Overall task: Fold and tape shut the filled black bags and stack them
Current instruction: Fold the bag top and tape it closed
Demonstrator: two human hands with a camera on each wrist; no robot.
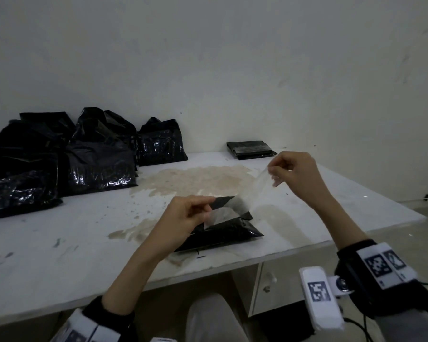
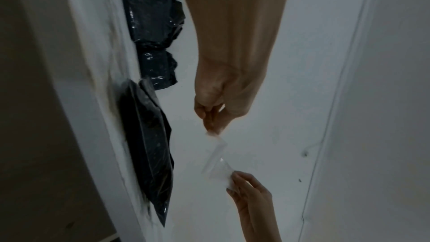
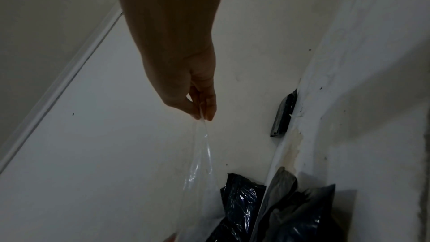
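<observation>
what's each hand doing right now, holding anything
Left hand: pinches the near end of the clear tape strip, above the folded black bag.
Right hand: pinches the strip's far end, raised.

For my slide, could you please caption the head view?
Both hands, left and right, stretch clear tape above a folded black bag.

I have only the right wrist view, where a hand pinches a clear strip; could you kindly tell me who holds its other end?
Observer: The left hand pinches the lower end of the tape strip; the right hand holds its end higher.
Operator: What is below the strip?
Observer: A folded bag lies by the near edge of the table, with the strip's lower end over its flap.
Operator: Is much work left?
Observer: Several unfolded bags crowd the table's far left.
</observation>
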